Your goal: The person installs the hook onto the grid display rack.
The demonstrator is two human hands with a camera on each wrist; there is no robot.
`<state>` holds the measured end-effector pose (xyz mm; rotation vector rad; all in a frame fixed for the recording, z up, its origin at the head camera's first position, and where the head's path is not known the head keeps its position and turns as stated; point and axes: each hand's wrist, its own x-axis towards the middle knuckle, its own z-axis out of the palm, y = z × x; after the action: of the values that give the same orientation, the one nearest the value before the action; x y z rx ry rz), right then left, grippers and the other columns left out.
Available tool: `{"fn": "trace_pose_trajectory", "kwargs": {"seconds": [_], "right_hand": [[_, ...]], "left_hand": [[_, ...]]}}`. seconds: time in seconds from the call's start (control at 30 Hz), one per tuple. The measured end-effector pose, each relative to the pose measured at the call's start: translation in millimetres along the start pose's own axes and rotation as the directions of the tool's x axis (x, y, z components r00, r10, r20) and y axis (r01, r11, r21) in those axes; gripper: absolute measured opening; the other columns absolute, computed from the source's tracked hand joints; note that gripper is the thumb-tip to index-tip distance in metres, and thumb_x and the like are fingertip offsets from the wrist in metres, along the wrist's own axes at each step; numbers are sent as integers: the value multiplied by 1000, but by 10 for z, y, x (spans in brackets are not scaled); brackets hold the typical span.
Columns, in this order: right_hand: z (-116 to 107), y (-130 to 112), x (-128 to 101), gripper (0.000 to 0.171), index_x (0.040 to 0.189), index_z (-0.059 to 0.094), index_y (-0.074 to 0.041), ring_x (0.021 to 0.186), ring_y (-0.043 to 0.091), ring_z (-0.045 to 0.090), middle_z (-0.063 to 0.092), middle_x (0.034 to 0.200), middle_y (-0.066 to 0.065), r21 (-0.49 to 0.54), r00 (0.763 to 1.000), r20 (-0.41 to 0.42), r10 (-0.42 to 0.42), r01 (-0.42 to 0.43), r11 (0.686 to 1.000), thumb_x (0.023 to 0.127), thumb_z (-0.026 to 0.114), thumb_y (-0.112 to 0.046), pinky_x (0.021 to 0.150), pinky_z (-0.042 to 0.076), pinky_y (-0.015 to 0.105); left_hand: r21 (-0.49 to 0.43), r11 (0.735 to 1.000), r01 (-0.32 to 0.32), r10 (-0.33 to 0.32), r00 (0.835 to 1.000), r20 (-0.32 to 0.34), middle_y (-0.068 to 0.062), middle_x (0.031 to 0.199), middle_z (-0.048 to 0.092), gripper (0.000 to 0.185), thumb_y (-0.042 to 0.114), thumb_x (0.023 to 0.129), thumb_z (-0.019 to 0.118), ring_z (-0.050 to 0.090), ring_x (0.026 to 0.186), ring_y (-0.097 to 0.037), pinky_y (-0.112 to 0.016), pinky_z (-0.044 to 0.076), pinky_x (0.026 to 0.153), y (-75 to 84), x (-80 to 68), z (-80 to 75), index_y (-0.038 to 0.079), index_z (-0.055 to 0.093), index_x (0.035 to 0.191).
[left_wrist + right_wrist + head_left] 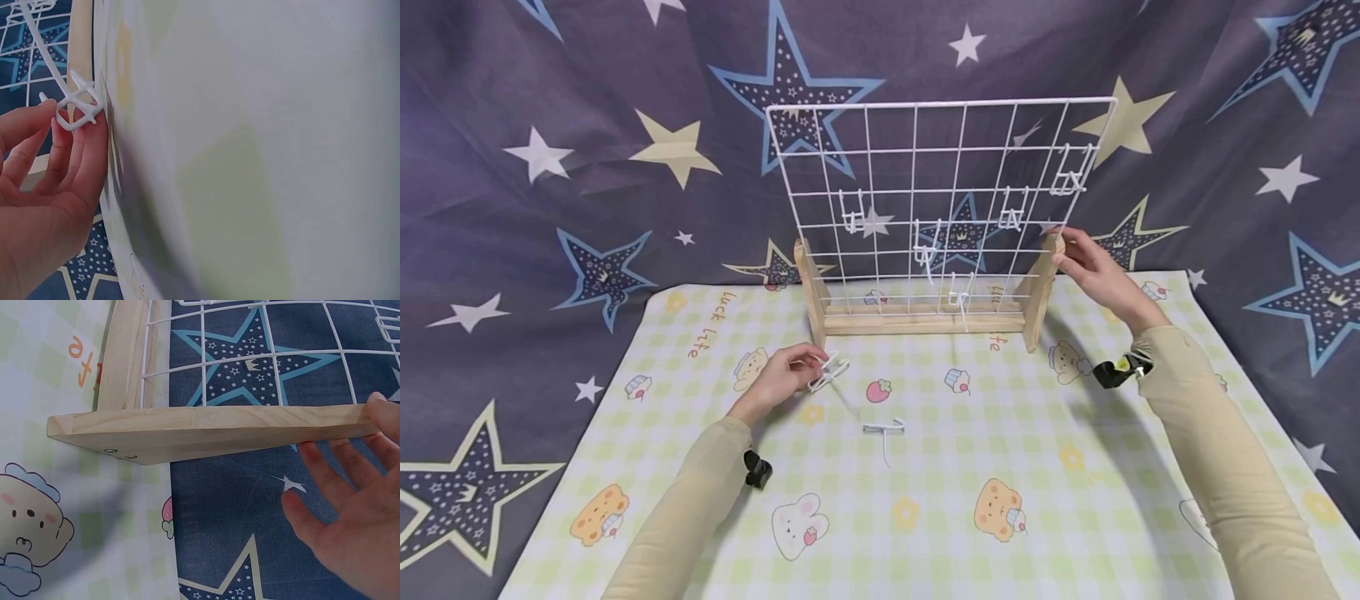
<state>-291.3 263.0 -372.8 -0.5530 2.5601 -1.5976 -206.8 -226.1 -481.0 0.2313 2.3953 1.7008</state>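
Observation:
My left hand [781,379] pinches a white wire hook [829,375] between thumb and fingers, low over the cloth in front of the rack's left side. In the left wrist view, the hook's square frame [77,97] sits at the fingertips with its long prong pointing away. My right hand [1097,275] holds the top of the right wooden upright [1039,300] of the white wire grid rack [940,103]. From the right wrist, the thumb lies on the edge of the wooden upright [206,425], fingertips against its outer face. Another white hook [883,428] lies on the cloth.
Several white hooks, including one at the left [852,220], hang on the grid. The rack stands on a wooden base [925,322] near the table's back edge. A green checked cloth [940,550] covers the table; a dark star-patterned curtain [625,67] hangs behind.

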Motion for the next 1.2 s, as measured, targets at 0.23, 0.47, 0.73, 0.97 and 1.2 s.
{"fn": "trace_pose_trajectory", "kwargs": {"seconds": [0.23, 0.47, 0.73, 0.97, 1.2], "right_hand": [[-4, 6, 1, 52, 150, 25, -4, 135, 33, 32, 34, 147, 24, 6, 1000, -1, -1, 1, 1000, 104, 45, -22, 110, 28, 55], [1, 19, 8, 54, 151, 24, -4, 137, 32, 30, 31, 148, 25, 26, 1000, 4, 5, -5, 1000, 104, 45, -22, 111, 27, 55], [9, 40, 10, 53, 150, 24, -4, 136, 31, 32, 34, 146, 25, 45, 1000, -7, -9, 10, 999, 104, 45, -21, 111, 28, 53], [8, 43, 9, 53, 150, 25, -2, 136, 30, 33, 34, 146, 24, 47, 1000, -8, -18, 19, 999, 104, 45, -21, 111, 29, 52], [12, 39, 6, 51, 148, 27, -1, 134, 29, 35, 37, 144, 24, 47, 999, -21, -25, 26, 999, 104, 45, -20, 111, 30, 51]], "left_hand": [[-110, 993, 40, -38, 999, 24, -18, 94, 58, 31, -12, 88, 55, 60, 78, -20, -30, 58, 65, 35, 7, 11, -11, 55, 119], [-132, 990, 50, -48, 999, 13, -15, 95, 57, 34, -13, 89, 48, 61, 82, -19, -32, 58, 71, 88, 9, 39, -10, 52, 124], [-188, 982, 24, -23, 1000, 7, -12, 94, 53, 34, -19, 87, 41, 60, 81, -17, -30, 58, 75, 82, 48, 81, -11, 48, 119], [-152, 986, -72, 69, 997, -27, -17, 92, 57, 25, -18, 88, 51, 58, 79, -16, -24, 54, 71, 85, 58, 112, -17, 47, 112], [-97, 988, -122, 113, 990, -86, -18, 92, 58, 17, -18, 86, 53, 55, 86, -33, -21, 49, 69, 118, 56, 132, -13, 53, 102]]}}
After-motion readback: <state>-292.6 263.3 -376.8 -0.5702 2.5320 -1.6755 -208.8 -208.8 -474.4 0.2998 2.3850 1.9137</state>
